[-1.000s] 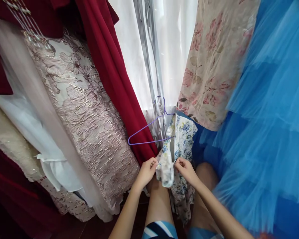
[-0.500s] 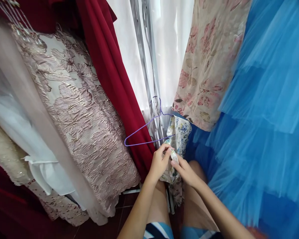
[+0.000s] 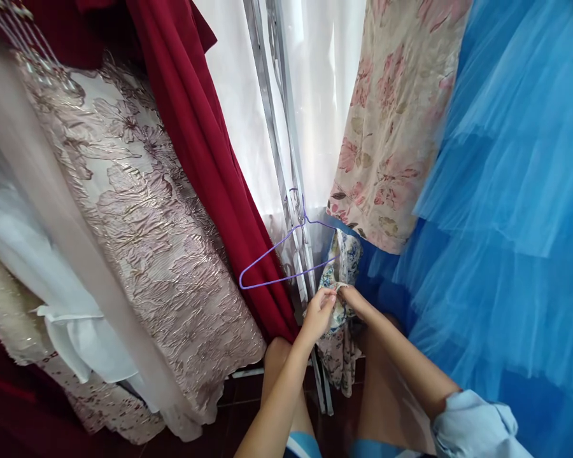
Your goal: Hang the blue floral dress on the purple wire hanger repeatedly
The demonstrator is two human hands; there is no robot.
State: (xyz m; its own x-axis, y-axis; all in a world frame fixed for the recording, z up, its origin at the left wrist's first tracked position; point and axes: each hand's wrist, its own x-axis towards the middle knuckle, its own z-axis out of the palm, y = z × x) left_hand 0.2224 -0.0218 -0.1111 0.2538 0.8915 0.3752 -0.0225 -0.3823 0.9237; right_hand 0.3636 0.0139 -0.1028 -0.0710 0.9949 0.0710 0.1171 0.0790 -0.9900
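Observation:
A purple wire hanger [image 3: 285, 278] hangs in front of the metal rack, with its left arm bare. On its right side hangs a small white garment with blue and yellow flowers [image 3: 349, 254]. My left hand [image 3: 321, 310] pinches the edge of this floral garment between thumb and fingers. Right beside it, my right hand [image 3: 354, 300] is at the same edge, its fingers bent down into the cloth and partly hidden by it. The lower part of the garment dangles below both hands, between my knees.
Grey metal rack posts [image 3: 267, 89] stand before a white curtain [image 3: 318, 95]. To the left hang a dark red dress [image 3: 195, 159] and a pink textured dress [image 3: 167, 254]. On the right are a pink floral dress [image 3: 386, 152] and a blue tulle dress [image 3: 501, 191].
My right hand has turned over, its fingers now pointing down into the garment. The edge held between my hands has shifted slightly right, and the hanger has tilted a little.

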